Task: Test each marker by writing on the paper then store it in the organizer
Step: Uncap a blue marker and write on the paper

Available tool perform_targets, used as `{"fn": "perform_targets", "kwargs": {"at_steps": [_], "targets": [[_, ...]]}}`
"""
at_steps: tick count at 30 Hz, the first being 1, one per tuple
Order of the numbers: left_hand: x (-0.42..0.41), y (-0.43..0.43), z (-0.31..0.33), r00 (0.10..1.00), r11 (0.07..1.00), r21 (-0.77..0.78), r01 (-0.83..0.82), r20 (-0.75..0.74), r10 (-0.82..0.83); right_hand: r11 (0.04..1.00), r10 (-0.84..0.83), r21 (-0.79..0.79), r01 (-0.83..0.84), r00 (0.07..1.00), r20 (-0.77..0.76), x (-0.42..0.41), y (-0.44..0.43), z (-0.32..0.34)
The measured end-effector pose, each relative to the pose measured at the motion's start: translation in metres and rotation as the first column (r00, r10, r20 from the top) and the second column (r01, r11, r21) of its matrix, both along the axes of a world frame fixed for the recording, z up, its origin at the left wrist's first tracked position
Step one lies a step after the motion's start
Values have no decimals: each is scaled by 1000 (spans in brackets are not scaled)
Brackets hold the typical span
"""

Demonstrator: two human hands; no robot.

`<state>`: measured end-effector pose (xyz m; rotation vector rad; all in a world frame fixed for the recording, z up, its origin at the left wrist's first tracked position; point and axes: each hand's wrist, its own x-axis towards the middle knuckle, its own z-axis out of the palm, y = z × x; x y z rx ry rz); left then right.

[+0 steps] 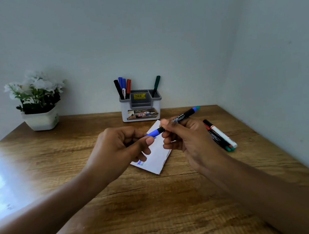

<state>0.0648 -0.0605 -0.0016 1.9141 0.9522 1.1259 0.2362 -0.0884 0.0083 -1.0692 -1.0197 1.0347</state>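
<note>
At centre frame, above the wooden table (158, 207), both forearms reach in from the lower corners. The right hand (184, 135) pinches the black barrel of a marker (183, 116), angled up to the right. The left hand (121, 145) pinches its blue cap (153, 133) between thumb and fingers. Beneath them lies the paper (158, 157) with blue writing. Right of it lie loose markers (219, 136), near the side wall. The organizer (140, 105), holding several markers, stands against the back wall at upper centre, a flower pot (40, 120) at upper left.
</note>
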Motion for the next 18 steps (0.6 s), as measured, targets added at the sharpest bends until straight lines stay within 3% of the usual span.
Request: {"fn": "perform_targets", "kwargs": {"at_steps": [5,7,9,11,13,14,16,18], "targets": [[-2,-3,2,997,985,167,-42,-61,53,999,-35,-9,35,999,-7,-11,-1,2],[-12,-3,0,987,941,335,-52,-127,100,989,-148,-52,142,979,-141,4,6,12],[-24,2,-3,979,904,421,-71,-142,143,953,-293,-37,302,879,-376,40,11,31],[-29,12,-6,987,905,416,-90,-83,136,939,-318,8,344,877,-361,64,11,37],[-31,22,-10,991,906,424,-1,-122,58,984,-172,10,180,953,-248,55,10,25],[-32,22,-11,976,880,464,104,-217,0,996,-82,4,85,977,-197,45,11,17],[-37,25,-16,894,788,512,342,-435,-105,997,77,14,-76,989,-130,23,12,10],[-45,30,-20,827,712,525,466,-545,-139,987,158,13,-158,980,-121,15,14,6]]}}
